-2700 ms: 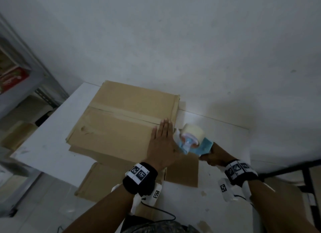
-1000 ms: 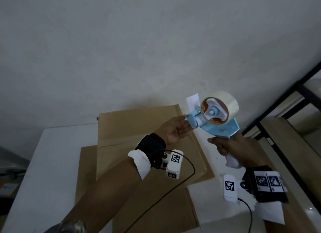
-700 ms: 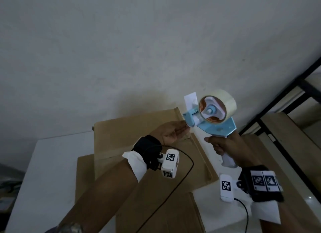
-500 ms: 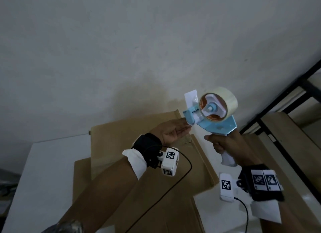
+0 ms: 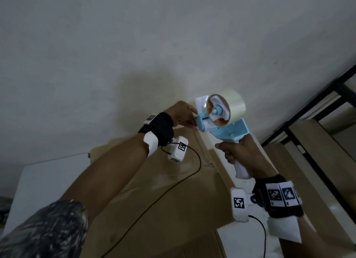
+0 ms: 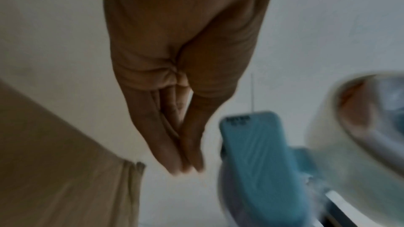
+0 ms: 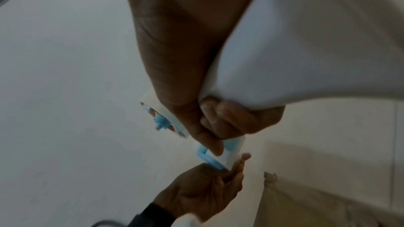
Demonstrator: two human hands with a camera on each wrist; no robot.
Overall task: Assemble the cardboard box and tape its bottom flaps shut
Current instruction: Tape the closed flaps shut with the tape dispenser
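The brown cardboard box point(image 5: 163, 190) lies flat-sided on the white table, below both hands; its edge shows in the left wrist view point(image 6: 54, 161). My right hand point(image 5: 244, 155) grips the white handle of the blue tape dispenser point(image 5: 229, 130) and holds it in the air over the box's far right corner. A clear tape roll point(image 5: 231, 107) sits on it. My left hand point(image 5: 183, 115) is at the dispenser's front end, thumb pressed against straight fingers point(image 6: 174, 153). Whether a tape end lies between them is not visible.
The white table point(image 5: 48, 180) extends left of the box. More flat cardboard point(image 5: 202, 246) lies under the box's near side. A black metal frame point(image 5: 312, 101) and wooden boards point(image 5: 317, 146) stand to the right. A plain wall rises right behind the box.
The dispenser has risen a little. My left hand has turned from palm up under the dispenser's front to back up, with thumb and fingers pressed together there.
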